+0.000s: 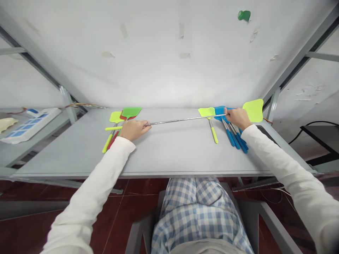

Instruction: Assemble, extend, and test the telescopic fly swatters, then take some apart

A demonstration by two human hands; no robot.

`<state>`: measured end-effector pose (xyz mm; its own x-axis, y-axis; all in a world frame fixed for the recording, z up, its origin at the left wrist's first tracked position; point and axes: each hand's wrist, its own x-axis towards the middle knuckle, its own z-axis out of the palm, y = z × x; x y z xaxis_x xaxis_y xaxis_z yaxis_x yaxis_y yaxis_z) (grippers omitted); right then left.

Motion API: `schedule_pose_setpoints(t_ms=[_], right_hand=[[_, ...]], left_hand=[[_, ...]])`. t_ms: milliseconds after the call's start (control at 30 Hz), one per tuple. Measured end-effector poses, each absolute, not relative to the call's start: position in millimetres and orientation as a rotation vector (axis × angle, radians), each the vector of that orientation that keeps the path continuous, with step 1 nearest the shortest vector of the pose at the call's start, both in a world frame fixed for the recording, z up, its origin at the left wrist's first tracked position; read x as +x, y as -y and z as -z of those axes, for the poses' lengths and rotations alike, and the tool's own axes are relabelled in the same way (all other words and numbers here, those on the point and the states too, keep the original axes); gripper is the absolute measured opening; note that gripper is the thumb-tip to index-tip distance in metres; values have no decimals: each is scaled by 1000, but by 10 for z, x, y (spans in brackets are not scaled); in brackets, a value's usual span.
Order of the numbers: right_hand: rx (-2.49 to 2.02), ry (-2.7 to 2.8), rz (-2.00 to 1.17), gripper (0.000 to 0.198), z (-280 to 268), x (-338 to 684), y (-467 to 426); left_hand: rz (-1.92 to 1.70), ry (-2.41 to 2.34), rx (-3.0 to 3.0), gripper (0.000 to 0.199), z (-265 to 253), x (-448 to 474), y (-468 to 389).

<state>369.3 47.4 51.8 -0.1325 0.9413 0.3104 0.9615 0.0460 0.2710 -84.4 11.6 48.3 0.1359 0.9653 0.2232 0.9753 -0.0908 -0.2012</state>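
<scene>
A broad, matt white wall [159,81], marked with rough scraps of tape, rises behind a long, smooth grey tabletop [172,155] with a straight front edge. At that edge sits a person in a blue-and-white checked cloth garment [196,218], on a grey chair with flat, angular arms [275,225]; loose white sleeves [106,176], creased along the forearms, reach over the table.

Stretched between the two hands, above the tabletop, is a long yellow-green fly swatter with a thin, shiny metal rod [185,120]. Its slim, rounded handle sticks out to the left, and its flat, finely perforated head, a rounded square, stands beyond the right hand.

On the right lies a fan of blue swatters with metal shafts and smooth rounded grips [235,137]. On the left, a small overlapping pile holds a bright green swatter head [131,112], a red swatter [112,140] and a second yellow-green swatter [116,116]. A shorter yellow-green swatter with a mesh head [207,112] lies just beside the blue ones.

The left hand [134,129] has its fingers curled round the held swatter where handle meets rod; the right hand [237,117] grips the rod near the head — fingers bent, tips partly hidden. High on the wall sticks a crumpled green scrap [244,15].
</scene>
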Motion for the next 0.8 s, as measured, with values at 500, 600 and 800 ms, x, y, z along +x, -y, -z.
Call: schedule_pose_setpoints(t_ms=[500,600,800], right_hand=[[-1888,2495,421,64,-337,2548,-231],[-1835,2574,332,62,-251,2391,-167],[-1764,2659,331,55,-225,2322,-164]], left_hand=[[32,1660,-2467,39,-353,627,-198],[12,1593,-2557,37,-299,816,-155],[-17,1554,-2607,36,-236,924,-133]])
